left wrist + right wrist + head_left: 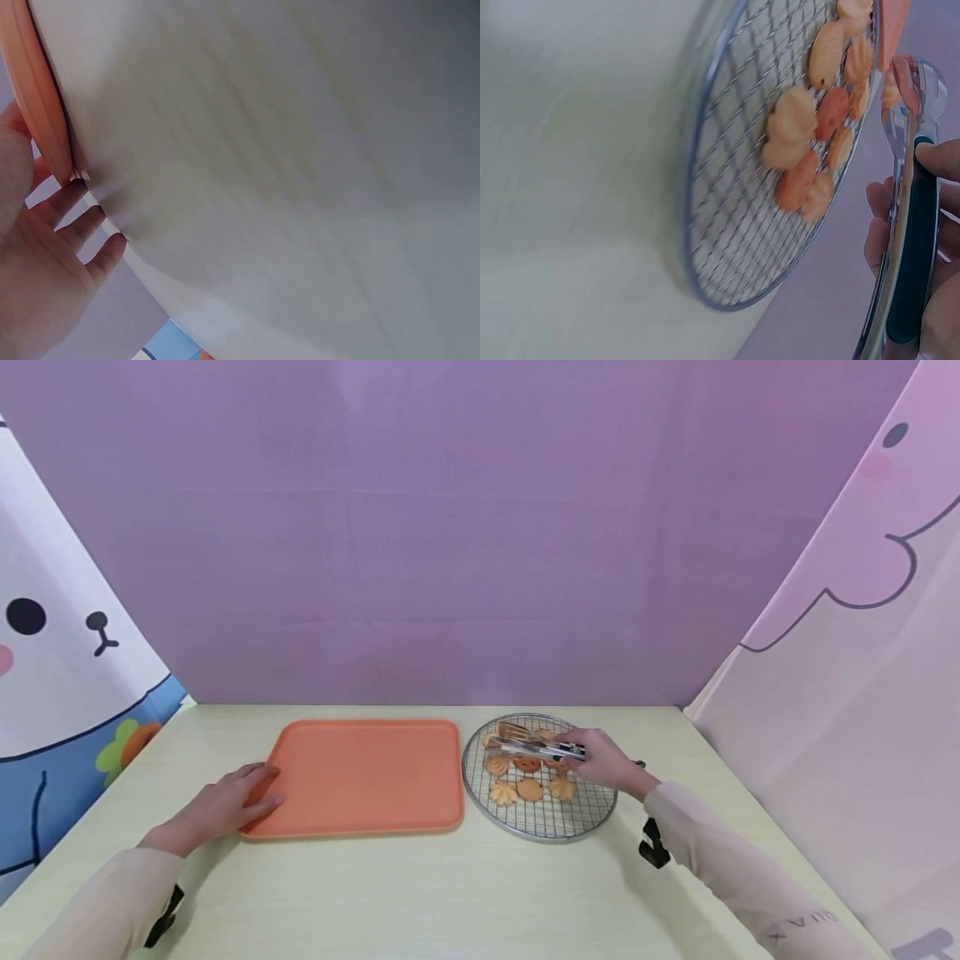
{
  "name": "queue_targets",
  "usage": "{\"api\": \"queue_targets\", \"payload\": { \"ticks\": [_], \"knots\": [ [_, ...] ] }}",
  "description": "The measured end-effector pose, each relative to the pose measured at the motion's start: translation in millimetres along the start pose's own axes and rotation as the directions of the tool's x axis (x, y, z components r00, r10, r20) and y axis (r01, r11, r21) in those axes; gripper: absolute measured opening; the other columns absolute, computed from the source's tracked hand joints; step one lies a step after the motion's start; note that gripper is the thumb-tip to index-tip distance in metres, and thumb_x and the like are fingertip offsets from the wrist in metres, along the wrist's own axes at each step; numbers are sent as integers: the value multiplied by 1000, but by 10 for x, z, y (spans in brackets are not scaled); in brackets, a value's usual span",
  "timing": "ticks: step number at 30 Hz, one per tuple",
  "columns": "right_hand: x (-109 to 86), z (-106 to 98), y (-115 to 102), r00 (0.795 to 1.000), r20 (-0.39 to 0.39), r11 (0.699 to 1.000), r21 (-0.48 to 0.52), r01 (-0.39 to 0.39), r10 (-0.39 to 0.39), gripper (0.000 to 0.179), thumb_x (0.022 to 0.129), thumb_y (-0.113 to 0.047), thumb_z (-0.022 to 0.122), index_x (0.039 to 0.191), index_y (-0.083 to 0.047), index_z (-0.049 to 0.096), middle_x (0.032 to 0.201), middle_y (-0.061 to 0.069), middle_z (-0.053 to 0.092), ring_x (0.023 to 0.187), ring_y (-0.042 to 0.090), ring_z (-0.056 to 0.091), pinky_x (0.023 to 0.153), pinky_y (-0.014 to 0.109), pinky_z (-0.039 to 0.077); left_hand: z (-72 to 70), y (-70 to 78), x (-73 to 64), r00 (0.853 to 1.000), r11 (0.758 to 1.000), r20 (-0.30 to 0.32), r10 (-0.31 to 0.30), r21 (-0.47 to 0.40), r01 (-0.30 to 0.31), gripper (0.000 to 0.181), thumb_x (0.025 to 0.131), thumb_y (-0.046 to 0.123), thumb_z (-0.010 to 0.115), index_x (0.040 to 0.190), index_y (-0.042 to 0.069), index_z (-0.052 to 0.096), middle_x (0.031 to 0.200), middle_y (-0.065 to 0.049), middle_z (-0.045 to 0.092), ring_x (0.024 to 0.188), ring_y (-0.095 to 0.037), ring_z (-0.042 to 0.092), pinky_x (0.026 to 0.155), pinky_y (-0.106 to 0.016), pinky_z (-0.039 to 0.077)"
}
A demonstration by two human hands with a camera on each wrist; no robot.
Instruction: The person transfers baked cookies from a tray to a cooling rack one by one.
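Observation:
My left hand (221,806) rests at the left edge of an orange tray (367,777), thumb and forefinger over its rim. In the left wrist view, the other fingers (90,217) of that hand reach down beside the rim, fairly straight. My right hand (600,760) grips a pair of metal tongs (528,747) with dark handle grips. The tongs' ends hover over a round wire rack (585,814) bearing several cookies (529,789). A cookie (890,94) shows by the tongs' ends; whether they pinch it I cannot tell.
Tray and rack stand side by side on a pale wooden table (420,893), the rack to the right. A purple cloth wall (450,543) rises behind the table. Printed cartoon panels (67,568) flank it on both sides.

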State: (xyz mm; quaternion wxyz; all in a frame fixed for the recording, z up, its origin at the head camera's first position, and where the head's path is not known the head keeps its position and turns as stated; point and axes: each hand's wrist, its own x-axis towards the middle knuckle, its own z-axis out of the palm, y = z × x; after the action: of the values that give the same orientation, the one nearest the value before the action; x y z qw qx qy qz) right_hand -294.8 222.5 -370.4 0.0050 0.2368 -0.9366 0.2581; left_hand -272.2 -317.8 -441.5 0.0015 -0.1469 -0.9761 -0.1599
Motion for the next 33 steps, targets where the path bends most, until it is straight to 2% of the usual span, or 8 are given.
{"api": "queue_targets", "payload": {
  "ticks": [4,9,13,16,23,33],
  "knots": [
    [-79,-41,111,1000,-23,1000,-11,15,-16,34,84,1,57,119,4,57,113,23,61,38,3,27,39,19,32,1,7,-2,1000,1000,0,-1,-3,1,67,84,44,60,128,-4,44,129,-33,41,113,-51,41,86,-65,40],
    [-182,-99,235,999,-49,1000,-14,22,-23,32,83,1,59,115,7,58,103,22,64,41,1,31,41,19,33,-5,12,-4,1000,1000,9,-11,-9,11,68,84,46,59,129,-3,43,129,-33,41,113,-52,41,86,-66,39],
    [-274,-147,316,997,-66,1000,-9,24,-25,33,82,2,59,115,9,57,105,25,63,41,0,29,41,19,33,-17,12,-5,1000,1000,4,-6,-8,6,67,84,45,59,128,-3,44,129,-33,41,113,-52,41,86,-66,39],
    [-348,-181,373,997,-77,1000,-13,11,-12,34,82,3,59,115,9,57,108,27,62,40,1,27,40,19,33,-28,13,-7,1000,1000,2,-1,-7,1,67,84,44,59,128,-4,44,129,-33,41,113,-51,41,86,-66,39],
    [-506,-269,506,993,-120,999,-36,-16,11,32,80,3,61,111,9,59,97,21,65,49,5,39,44,19,36,-19,3,5,1000,1000,-8,11,-1,-11,65,84,43,60,127,-4,45,127,-33,42,112,-51,42,85,-65,40],
    [-717,-366,727,986,-163,994,-96,-51,35,31,80,-2,63,110,8,61,96,21,65,45,0,33,43,19,34,-4,8,12,1000,1000,8,1,-9,-1,66,84,44,59,128,-3,44,129,-33,41,114,-51,41,87,-67,38]
  ]
}}
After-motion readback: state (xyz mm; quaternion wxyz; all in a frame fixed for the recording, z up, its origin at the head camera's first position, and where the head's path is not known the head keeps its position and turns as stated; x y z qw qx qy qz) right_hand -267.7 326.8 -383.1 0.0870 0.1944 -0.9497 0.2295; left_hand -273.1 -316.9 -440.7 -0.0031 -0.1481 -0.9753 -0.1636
